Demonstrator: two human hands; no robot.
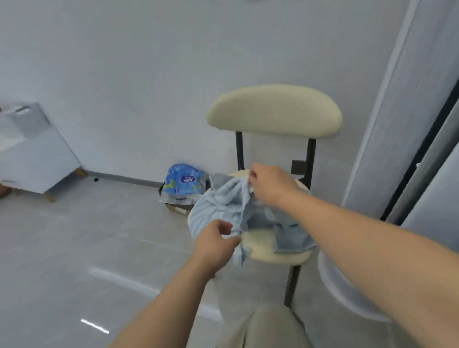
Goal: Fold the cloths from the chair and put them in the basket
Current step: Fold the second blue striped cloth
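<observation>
A cream chair (274, 112) with black legs stands by the wall. On its round seat lies a light blue striped cloth (219, 206), partly lifted. My right hand (270, 183) pinches its far upper edge above the seat. My left hand (216, 244) grips its near lower edge at the seat's front left. A second, denim-blue cloth (291, 237) lies under it on the seat, partly hidden by my right arm. A white round basket (346, 295) stands on the floor right of the chair, mostly hidden behind my right forearm.
A blue patterned plastic pack (183, 183) sits on the floor left of the chair, against the wall. A white cabinet (30, 148) stands at the far left. A grey curtain (396, 109) hangs at the right. Grey floor tiles (80, 250) spread to the left.
</observation>
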